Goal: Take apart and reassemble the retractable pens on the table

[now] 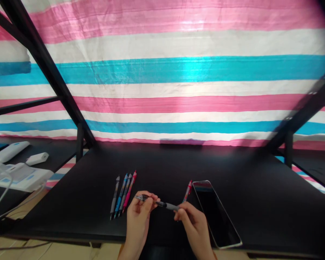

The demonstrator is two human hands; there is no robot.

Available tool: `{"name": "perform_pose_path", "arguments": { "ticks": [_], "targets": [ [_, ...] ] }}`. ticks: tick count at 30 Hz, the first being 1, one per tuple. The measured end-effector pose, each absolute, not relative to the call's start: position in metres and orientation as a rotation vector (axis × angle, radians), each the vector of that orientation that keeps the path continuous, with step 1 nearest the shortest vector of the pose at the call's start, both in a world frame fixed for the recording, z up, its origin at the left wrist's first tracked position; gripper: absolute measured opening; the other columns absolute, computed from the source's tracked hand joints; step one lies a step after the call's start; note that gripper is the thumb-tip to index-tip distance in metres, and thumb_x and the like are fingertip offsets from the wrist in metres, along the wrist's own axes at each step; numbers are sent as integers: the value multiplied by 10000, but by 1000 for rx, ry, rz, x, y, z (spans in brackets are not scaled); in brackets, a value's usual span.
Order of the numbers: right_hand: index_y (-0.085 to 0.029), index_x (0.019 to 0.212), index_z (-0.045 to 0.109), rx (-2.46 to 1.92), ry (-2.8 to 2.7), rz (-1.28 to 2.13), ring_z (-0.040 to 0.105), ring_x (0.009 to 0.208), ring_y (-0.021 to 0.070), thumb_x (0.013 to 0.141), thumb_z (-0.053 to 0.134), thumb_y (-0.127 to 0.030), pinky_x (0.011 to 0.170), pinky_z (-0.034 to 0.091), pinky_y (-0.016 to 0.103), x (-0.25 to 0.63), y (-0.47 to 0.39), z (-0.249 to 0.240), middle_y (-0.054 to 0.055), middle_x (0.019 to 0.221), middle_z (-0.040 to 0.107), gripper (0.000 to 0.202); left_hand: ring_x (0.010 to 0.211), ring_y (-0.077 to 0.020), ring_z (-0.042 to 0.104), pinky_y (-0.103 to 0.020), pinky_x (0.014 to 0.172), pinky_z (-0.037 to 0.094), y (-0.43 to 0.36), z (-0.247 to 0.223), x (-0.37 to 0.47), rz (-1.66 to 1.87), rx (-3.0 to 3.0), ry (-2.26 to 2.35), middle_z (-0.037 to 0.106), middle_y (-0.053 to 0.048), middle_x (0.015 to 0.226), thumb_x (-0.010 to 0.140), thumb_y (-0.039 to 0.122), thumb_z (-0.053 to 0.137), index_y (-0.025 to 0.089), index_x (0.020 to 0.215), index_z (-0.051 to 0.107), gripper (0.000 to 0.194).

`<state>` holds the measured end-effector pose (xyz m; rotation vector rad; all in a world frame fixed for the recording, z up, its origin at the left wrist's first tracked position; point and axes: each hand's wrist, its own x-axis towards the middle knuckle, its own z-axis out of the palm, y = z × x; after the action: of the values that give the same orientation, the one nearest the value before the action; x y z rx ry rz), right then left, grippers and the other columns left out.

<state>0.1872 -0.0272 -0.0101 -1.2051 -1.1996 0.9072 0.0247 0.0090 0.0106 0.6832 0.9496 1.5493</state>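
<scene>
Both hands hold one grey and black pen [162,204] above the front part of the black table. My left hand [142,213] pinches its clear, silvery end, and my right hand [192,220] grips the grey end. Left of my hands lie several pens side by side: a grey one [115,196], a blue one [121,195], another grey one [127,193] and a pink-red one [130,190]. A red pen [187,191] lies just beyond my right hand, its lower part hidden by the fingers.
A dark-screened phone [218,215] lies right of my right hand. Black frame bars [51,72] rise at both sides, before a striped sheet [178,68]. At the far left are a white power strip [29,178], a white adapter [38,159] and cables.
</scene>
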Motion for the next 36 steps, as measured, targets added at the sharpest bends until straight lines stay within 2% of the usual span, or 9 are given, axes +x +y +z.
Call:
{"name": "perform_pose_path", "arguments": {
  "ticks": [2,4,9,14,19,23,27,31,36],
  "targets": [
    [-201,1090,741,-1194,-1165,919,677,673,190,881,729,-389,614,529,247,186,-27,-11,45,785,731,282,733,-185,716,-257,670,578,9,11,25,1557,676,959,720,-25,775,643,369,921,178,793,724,312],
    [-208,1176,697,-1176,-1116,931,725,769,222,848,769,-385,646,558,256,185,-27,-12,70,890,754,380,733,-189,717,-257,665,579,10,11,25,1561,668,970,721,-30,778,637,369,923,173,794,723,321],
    [-202,847,710,-1185,-1146,917,701,663,199,922,681,-408,613,551,248,184,-28,-11,61,745,742,221,719,-194,714,-270,668,584,11,11,25,1561,640,965,716,-32,759,618,371,933,166,785,713,344],
    [-195,1127,693,-1215,-1197,838,728,725,215,911,699,-348,611,547,250,185,-29,-13,78,862,767,264,730,-182,714,-256,676,583,11,8,24,1571,636,944,717,-28,776,651,352,920,171,802,719,310],
    [-199,863,710,-1207,-1263,837,663,622,180,965,617,-340,578,507,239,187,-30,-13,35,694,698,197,722,-177,710,-252,673,581,11,11,25,1572,632,945,713,-27,762,645,361,923,168,790,721,315],
    [-205,1023,713,-1227,-1233,815,651,615,176,916,681,-335,545,485,235,186,-30,-12,49,804,733,172,722,-176,711,-251,672,581,11,11,25,1581,637,952,713,-24,765,644,363,923,172,790,723,313],
    [-211,863,701,-1228,-1273,815,638,616,175,939,649,-333,562,471,230,185,-29,-11,25,706,682,153,715,-171,710,-250,681,580,11,9,25,1584,630,941,717,-22,757,642,360,925,177,790,724,310],
    [-212,918,699,-1225,-1264,828,635,642,179,934,656,-340,575,461,230,186,-29,-10,29,742,689,136,720,-178,710,-259,684,582,11,10,25,1586,626,950,717,-24,760,632,363,930,175,788,726,318],
    [-205,684,567,-1274,-1334,806,500,555,139,1011,510,-379,536,367,235,184,-30,-6,-11,618,529,375,720,-185,706,-270,693,580,9,11,26,1545,666,945,719,-41,757,641,382,925,166,796,739,324]
  ]
}}
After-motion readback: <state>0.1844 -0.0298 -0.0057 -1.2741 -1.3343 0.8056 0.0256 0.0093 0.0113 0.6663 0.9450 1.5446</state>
